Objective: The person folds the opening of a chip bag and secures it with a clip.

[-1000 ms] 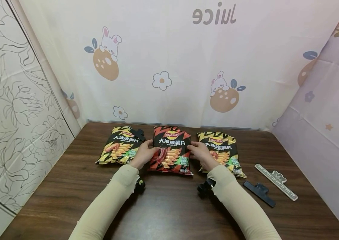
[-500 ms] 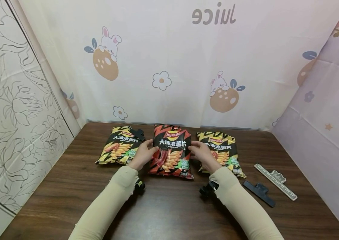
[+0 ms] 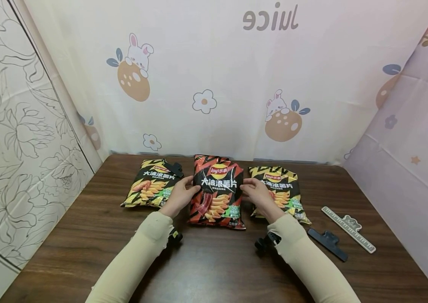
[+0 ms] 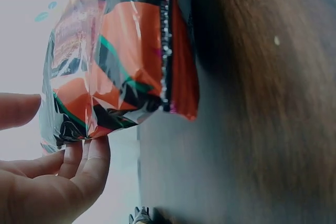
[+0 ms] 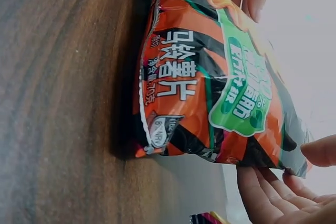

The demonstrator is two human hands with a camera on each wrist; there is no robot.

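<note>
Both hands hold a red and black chip bag [image 3: 218, 193] by its two sides, in the middle of the head view. My left hand [image 3: 180, 194] grips the left edge; in the left wrist view the thumb lies on one face and the curled fingers on the other. The right hand [image 3: 257, 194] pinches the opposite edge, thumb in front and fingers behind, as the right wrist view shows. Tilted up towards me, the bag stands close over the table; whether its lower edge touches is hard to tell.
A yellow and black chip bag [image 3: 149, 185] with a black clip [image 3: 175, 169] on its top corner lies at left. Another yellow bag [image 3: 276, 189] lies at right, partly behind the right hand. On the brown table [image 3: 214, 265] are a white clip [image 3: 348, 229] and a dark clip [image 3: 327, 244].
The red bag has tilted more upright and come slightly nearer, its top edge rising in view. Both hands keep their grip; the right has shifted slightly to the right.
</note>
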